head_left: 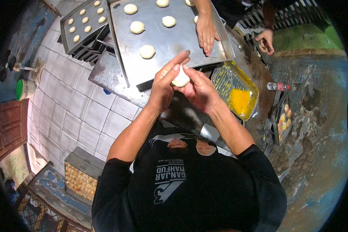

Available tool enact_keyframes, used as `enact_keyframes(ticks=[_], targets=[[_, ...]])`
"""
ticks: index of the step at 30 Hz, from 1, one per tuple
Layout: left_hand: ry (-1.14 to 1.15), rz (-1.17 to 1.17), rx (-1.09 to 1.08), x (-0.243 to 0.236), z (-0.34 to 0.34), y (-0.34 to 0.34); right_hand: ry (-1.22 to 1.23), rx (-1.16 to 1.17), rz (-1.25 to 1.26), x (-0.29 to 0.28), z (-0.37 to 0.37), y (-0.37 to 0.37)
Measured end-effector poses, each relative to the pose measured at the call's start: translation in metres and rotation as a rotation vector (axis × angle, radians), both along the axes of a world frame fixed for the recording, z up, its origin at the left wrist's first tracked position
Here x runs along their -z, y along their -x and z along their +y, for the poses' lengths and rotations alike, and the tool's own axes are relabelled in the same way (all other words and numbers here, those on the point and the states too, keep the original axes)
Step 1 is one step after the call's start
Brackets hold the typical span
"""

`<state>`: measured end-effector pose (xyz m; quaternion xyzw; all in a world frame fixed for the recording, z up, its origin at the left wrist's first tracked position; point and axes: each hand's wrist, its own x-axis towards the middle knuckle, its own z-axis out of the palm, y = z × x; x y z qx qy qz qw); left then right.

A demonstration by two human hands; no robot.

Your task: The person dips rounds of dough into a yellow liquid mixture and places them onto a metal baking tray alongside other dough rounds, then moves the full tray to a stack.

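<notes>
Between both cupped hands, close over the near edge of a steel tray, sat a pale dough ball (181, 80). The left hand (163, 88) pressed its side, fingers nearly straight and slanting past it, thumb tip at its far edge. The right hand (202, 89) closed around the other side, thumb likewise at the far edge, fingers curled beneath, so the two were clamped lightly on it together.

Nearest below, a black T-shirt (220, 185) carried white lettering, a large numeral and two printed portraits, upside down from this view.

Just beyond the hands, the steel tray (158, 38) bore spaced dough balls (147, 52), and a co-worker's hand (207, 35) lay flat on it, fingers together. Their other hand (265, 41) hung loosely curled to the right.

Beside the tray stood a tub (221, 76) of yellow liquid; farther right lay a clear bottle (273, 86) whose red label was too small to read. Beyond, at upper left, a second tray (94, 24) held more dough balls.
</notes>
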<state>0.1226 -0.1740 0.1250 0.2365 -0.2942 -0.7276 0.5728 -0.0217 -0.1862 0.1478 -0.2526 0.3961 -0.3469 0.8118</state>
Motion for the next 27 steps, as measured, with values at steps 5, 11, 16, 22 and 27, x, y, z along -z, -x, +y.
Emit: enact_keyframes(ticks=[5, 11, 16, 22, 27], targets=[[-0.029, 0.052, -0.321, 0.014, -0.036, -0.031, 0.126, -0.055, 0.136, -0.013, -0.066, -0.018], [-0.052, -0.228, -0.362, 0.016, -0.039, -0.081, 1.439, -0.724, 1.461, 0.062, -0.159, -0.002], [0.003, -0.459, -0.448, 0.025, -0.025, -0.121, 1.569, -0.826, 1.214, 0.082, -0.176, 0.003], [-0.016, -0.547, -0.508, 0.034, -0.024, -0.139, 1.685, -0.952, 1.165, 0.104, -0.185, 0.001], [-0.047, -0.592, -0.713, 0.044, -0.027, -0.138, 0.938, -0.758, 0.607, 0.080, -0.205, -0.010]])
